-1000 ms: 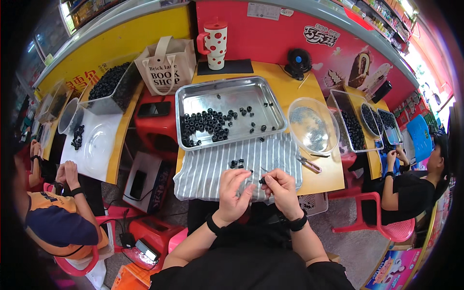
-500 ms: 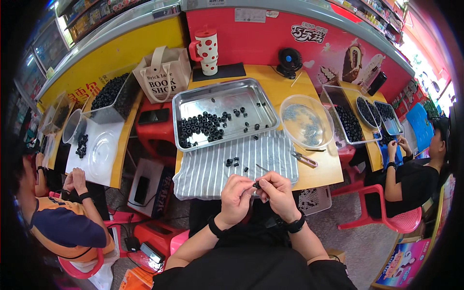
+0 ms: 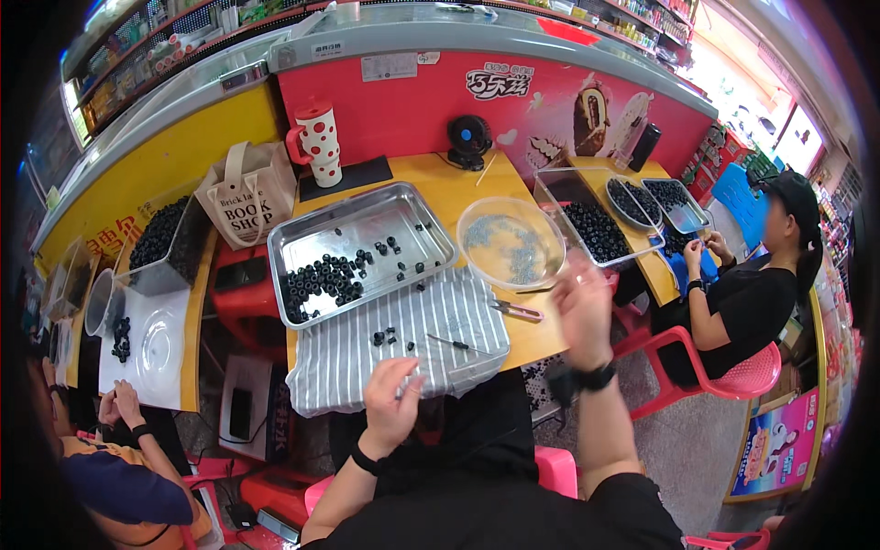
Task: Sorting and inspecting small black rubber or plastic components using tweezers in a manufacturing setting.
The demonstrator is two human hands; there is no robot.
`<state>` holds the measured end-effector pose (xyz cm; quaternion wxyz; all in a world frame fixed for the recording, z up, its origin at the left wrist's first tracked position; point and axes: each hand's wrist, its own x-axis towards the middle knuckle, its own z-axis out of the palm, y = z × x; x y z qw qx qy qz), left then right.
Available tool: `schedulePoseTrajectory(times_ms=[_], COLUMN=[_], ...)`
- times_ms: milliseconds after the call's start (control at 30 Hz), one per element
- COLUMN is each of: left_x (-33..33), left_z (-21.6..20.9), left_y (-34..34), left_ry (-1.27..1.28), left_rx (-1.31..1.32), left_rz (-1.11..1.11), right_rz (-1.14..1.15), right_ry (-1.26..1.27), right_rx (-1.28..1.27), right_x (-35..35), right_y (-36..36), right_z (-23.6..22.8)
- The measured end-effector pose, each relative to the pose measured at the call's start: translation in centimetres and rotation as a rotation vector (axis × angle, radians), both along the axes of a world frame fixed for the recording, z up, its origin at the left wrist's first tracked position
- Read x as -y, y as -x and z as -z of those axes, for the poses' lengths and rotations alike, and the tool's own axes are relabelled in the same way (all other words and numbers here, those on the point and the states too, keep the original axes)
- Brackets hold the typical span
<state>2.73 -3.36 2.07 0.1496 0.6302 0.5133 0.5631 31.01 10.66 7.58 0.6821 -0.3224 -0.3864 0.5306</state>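
Observation:
My left hand (image 3: 392, 403) is just in front of the near edge of a grey-and-white striped cloth (image 3: 321, 353). Its fingers are half curled, thumb apart, with nothing visible between them. My right hand (image 3: 585, 307) reaches out to the right, smeared by motion. It is nearest to a round clear bowl (image 3: 467, 266) of tiny grey bits and a clear bin (image 3: 653, 246) of black parts. A thin metal tool (image 3: 444, 340) with a dark middle lies on the cloth. Beside it sit several small black ring-like parts (image 3: 379, 338).
A metal tray (image 3: 385, 198) with several black parts rests at the cloth's far edge. A pink-handled hand tool (image 3: 520, 313) lies to the right. Behind stand a dotted tumbler (image 3: 319, 147), a tote bag (image 3: 243, 197) and a small fan (image 3: 468, 137). People (image 3: 733, 302) sit at both sides.
My hands, held together over the cloth's near edge on a small dark piece, have parted. The right has swung out right and forward. The view has turned right. The thin tool lies on the cloth.

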Motion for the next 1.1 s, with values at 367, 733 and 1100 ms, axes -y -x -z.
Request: schedulePoseTrajectory(times_ms=[367,733,1100], left_x=[-2.3,-1.6,-1.5], left_z=[4.1,3.9,3.8], left_y=[4.2,4.6,5.0], left_ry=[0.078,0.04,0.037], left_rx=[0.41,0.333,0.372], left_rz=[-0.23,-0.261,-0.235], right_rz=[-0.267,-0.315,-0.301], right_ry=[0.286,-0.585,-0.859], right_rx=[0.42,1.332,1.561], right_x=[5.1,4.3,2.8], right_y=[5.2,17.9,22.4], right_z=[4.1,3.4,4.7])
